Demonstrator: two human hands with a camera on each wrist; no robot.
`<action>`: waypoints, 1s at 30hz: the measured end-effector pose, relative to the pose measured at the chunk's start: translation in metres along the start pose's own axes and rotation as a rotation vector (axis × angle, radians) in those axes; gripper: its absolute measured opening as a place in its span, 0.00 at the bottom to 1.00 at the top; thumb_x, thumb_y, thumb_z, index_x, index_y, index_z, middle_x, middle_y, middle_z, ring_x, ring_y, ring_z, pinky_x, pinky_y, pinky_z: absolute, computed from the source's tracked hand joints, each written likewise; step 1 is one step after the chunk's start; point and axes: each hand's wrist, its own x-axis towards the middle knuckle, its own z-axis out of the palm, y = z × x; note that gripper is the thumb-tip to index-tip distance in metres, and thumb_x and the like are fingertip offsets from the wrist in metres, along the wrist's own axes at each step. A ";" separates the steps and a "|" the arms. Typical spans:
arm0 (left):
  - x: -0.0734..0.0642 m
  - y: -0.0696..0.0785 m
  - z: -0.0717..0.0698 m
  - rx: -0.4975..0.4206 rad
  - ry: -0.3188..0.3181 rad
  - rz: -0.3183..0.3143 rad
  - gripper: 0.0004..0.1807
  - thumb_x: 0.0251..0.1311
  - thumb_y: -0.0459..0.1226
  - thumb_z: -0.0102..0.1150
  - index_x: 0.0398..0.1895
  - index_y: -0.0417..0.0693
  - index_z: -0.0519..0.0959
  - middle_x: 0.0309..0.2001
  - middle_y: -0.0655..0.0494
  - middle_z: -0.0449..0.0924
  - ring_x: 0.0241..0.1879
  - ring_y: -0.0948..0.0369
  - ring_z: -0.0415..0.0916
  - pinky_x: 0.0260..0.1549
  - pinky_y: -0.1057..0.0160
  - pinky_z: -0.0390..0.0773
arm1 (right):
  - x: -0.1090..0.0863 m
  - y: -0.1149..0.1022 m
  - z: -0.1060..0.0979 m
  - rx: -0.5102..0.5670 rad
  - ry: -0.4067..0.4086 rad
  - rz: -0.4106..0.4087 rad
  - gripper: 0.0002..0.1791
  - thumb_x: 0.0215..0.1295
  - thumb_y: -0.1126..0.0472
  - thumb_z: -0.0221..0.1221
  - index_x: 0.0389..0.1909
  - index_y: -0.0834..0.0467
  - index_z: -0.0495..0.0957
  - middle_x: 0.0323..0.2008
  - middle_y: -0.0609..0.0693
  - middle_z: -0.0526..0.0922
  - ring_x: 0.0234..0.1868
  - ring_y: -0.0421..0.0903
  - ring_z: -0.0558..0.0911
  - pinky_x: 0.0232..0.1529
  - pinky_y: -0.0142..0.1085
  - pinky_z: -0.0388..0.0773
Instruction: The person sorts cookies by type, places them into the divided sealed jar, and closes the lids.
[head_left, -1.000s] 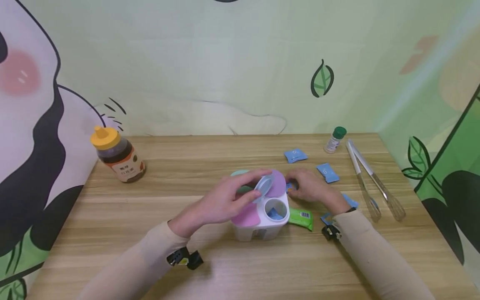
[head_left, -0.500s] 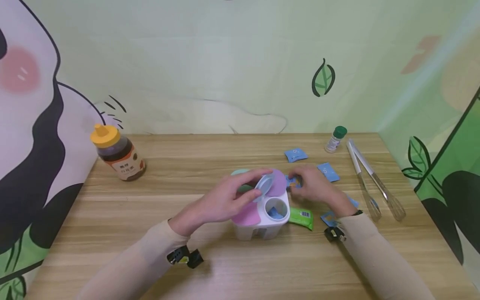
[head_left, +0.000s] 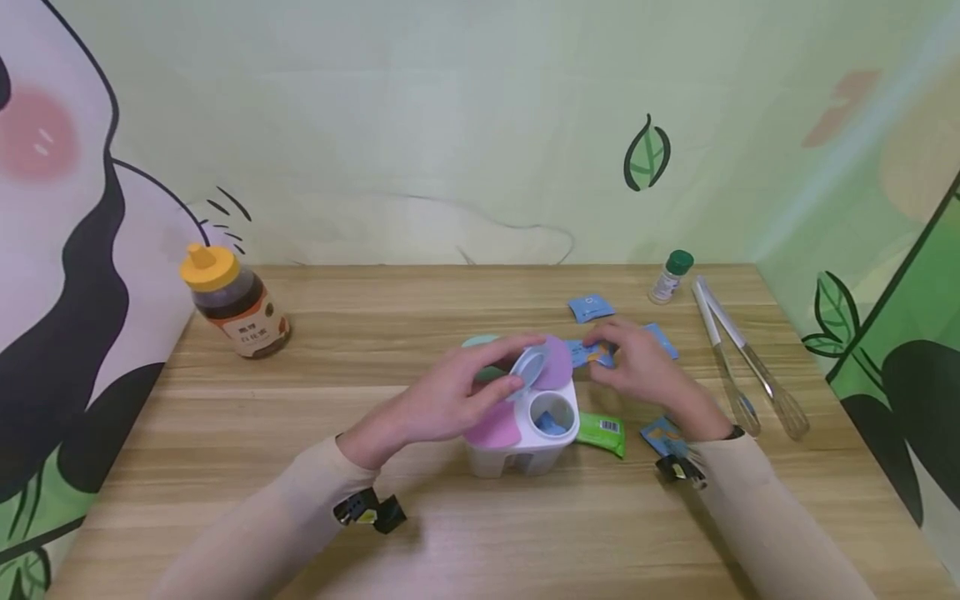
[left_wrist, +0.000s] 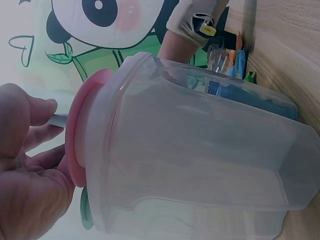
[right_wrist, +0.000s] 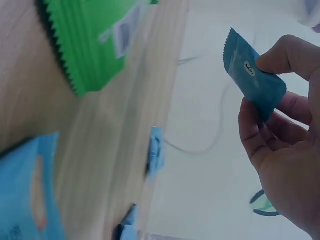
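Observation:
A white multi-compartment seasoning box with pink, purple and green lids stands mid-table. My left hand lies over its top, thumb and fingers pinching the raised light-blue lid. Under that lid a round opening shows a blue packet inside. From the left wrist, the translucent body has blue wrapping behind its far wall. To the right of the box, my right hand pinches another blue packet; the right wrist view shows this sachet raised between thumb and fingers.
A green packet lies against the box's right side. More blue packets are scattered right. Behind them are a green-capped shaker, then tongs and a whisk. A yellow-capped honey bottle stands far left.
My right hand has picked up the blue packet from beside the box and drawn it slightly up and right, bringing it into plainer view. The left hand stays on the lid.

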 end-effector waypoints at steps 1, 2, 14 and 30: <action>0.000 0.000 0.000 0.002 0.000 0.001 0.26 0.70 0.35 0.53 0.71 0.49 0.66 0.64 0.55 0.74 0.58 0.62 0.75 0.57 0.60 0.77 | -0.001 -0.002 -0.002 0.006 0.013 -0.016 0.15 0.47 0.66 0.65 0.39 0.62 0.82 0.43 0.56 0.81 0.38 0.49 0.78 0.40 0.47 0.80; 0.000 0.000 0.000 0.005 0.000 0.002 0.26 0.70 0.35 0.53 0.71 0.50 0.66 0.64 0.55 0.74 0.59 0.62 0.75 0.57 0.60 0.76 | -0.001 -0.004 -0.004 0.008 0.029 -0.031 0.14 0.47 0.65 0.65 0.39 0.62 0.82 0.43 0.55 0.81 0.39 0.49 0.78 0.40 0.47 0.80; 0.001 -0.001 0.000 0.009 0.002 0.007 0.26 0.69 0.35 0.53 0.70 0.49 0.66 0.63 0.54 0.75 0.58 0.62 0.75 0.57 0.59 0.76 | -0.013 -0.028 -0.021 0.071 0.242 -0.112 0.11 0.45 0.66 0.65 0.33 0.58 0.83 0.41 0.51 0.79 0.41 0.43 0.75 0.43 0.32 0.72; 0.000 -0.001 0.000 0.007 0.003 -0.001 0.26 0.69 0.35 0.53 0.70 0.49 0.66 0.63 0.53 0.75 0.57 0.62 0.76 0.57 0.62 0.76 | -0.020 -0.051 -0.035 0.319 0.207 -0.218 0.20 0.39 0.75 0.65 0.39 0.65 0.74 0.41 0.56 0.79 0.44 0.45 0.79 0.50 0.23 0.77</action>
